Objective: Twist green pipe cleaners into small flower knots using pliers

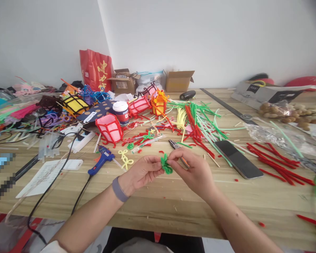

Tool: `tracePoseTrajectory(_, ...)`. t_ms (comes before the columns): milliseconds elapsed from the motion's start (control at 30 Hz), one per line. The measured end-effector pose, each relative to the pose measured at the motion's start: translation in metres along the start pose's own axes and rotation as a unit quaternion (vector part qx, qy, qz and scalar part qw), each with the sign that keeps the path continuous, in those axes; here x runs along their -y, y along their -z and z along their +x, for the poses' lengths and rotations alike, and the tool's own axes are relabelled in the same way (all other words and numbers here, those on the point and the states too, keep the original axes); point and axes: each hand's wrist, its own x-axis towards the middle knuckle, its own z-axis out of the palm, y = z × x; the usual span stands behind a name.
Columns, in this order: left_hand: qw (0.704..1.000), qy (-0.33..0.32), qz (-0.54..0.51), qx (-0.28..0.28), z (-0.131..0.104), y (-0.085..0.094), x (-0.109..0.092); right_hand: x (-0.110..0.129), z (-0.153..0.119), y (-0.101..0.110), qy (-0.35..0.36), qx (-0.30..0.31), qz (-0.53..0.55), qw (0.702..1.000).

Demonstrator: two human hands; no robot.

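Note:
Between my two hands, over the front of the table, is a green pipe cleaner (168, 169) bent into small loops like a flower. My left hand (146, 170), with a grey band at the wrist, pinches its left side. The fingertips of my right hand (192, 168) pinch its right side. Partly hidden behind my right hand lie pliers (174, 144). Two pale yellow looped pipe-cleaner shapes (126, 161) lie left of my hands, and a small green looped piece (130, 146) is just beyond them.
A blue glue gun (101, 160) with a black cord lies to the left. Right of my hands are a phone (238, 160) and red pipe cleaners (281, 165). Farther back stand a red-framed lantern (109, 129), a white-lidded tub (121, 112) and green pipe cleaners (208, 119).

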Motion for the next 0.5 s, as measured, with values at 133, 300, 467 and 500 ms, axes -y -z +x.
tracePoseTrajectory(133, 1.0, 0.003, 0.018, 0.0, -0.001, 0.0, 0.0, -0.007, 0.002, 0.0, -0.146, 0.044, 0.169, 0.974)
tracePoseTrajectory(300, 0.999, 0.008, 0.047, 0.018, -0.001, 0.001, -0.001, -0.01, 0.002, -0.004, -0.241, 0.033, 0.378, 0.893)
tracePoseTrajectory(467, 0.997, 0.023, 0.075, 0.02, 0.0, 0.007, -0.001, -0.012, 0.002, -0.006, -0.328, 0.053, 0.464, 0.821)
tracePoseTrajectory(500, 0.996, 0.026, 0.079, 0.024, 0.0, 0.008, -0.002, -0.012, 0.002, -0.006, -0.341, 0.066, 0.467, 0.813)
